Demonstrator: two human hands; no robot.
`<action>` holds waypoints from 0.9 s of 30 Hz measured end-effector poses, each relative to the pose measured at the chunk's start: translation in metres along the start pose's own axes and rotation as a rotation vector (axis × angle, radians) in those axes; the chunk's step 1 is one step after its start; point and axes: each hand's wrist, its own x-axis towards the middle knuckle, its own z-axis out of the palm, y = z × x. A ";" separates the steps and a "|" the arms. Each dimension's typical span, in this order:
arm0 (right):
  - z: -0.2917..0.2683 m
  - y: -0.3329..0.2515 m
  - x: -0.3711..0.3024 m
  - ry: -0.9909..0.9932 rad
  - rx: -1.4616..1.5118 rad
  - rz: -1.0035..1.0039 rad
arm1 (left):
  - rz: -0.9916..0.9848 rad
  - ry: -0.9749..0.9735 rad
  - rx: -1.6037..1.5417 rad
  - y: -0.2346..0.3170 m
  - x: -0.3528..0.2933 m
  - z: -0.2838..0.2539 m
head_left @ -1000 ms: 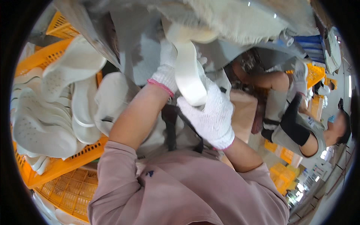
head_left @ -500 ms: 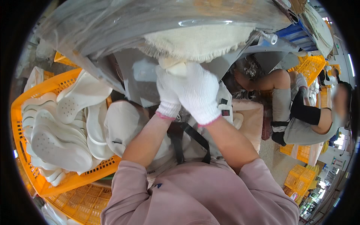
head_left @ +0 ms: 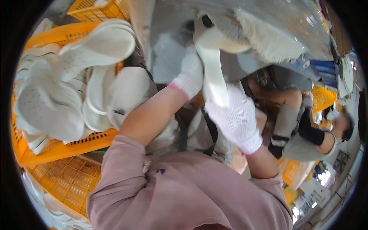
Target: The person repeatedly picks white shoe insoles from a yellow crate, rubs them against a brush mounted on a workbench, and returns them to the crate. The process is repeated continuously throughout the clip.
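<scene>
A white shoe sole (head_left: pixel 214 71) stands lengthwise in front of me, its far end by the pale frayed cloth wheel (head_left: pixel 268 36). The gloved fingers of my right hand (head_left: pixel 235 117) are closed around its near end. Along the sole's left edge is my left hand (head_left: pixel 190 71), in a white knit glove with a pink cuff. Its fingers are blurred and partly behind the sole, so their grip does not show. Grey sheet metal (head_left: pixel 166 46) lies behind the hands, below the wheel.
On my left an orange crate (head_left: pixel 73 147) holds several stacked white soles (head_left: pixel 50 103). Another yellow-orange crate (head_left: pixel 63 184) is below it. Clear plastic sheeting (head_left: pixel 295 19) hangs over the wheel. A co-worker (head_left: pixel 306 134) sits at the right.
My hands came apart from their joined hold at the wheel. The right moved right and nearer with the sole, which now shows at length. My view has turned, shifting the left crate upward.
</scene>
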 end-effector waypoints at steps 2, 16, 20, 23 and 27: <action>0.022 0.015 -0.050 -0.061 0.432 0.282 | 0.070 -0.013 0.065 -0.015 -0.015 -0.015; 0.032 0.074 -0.074 0.097 1.360 0.761 | 0.193 -0.035 0.315 -0.002 -0.008 0.024; 0.040 0.072 -0.099 0.244 1.649 0.490 | 0.166 -0.104 0.155 -0.024 -0.021 0.054; 0.034 0.063 -0.103 0.129 1.620 0.644 | 0.199 0.000 0.150 -0.034 -0.027 0.042; 0.025 0.061 -0.041 0.214 1.122 0.456 | 0.172 -0.163 0.147 -0.015 0.015 0.008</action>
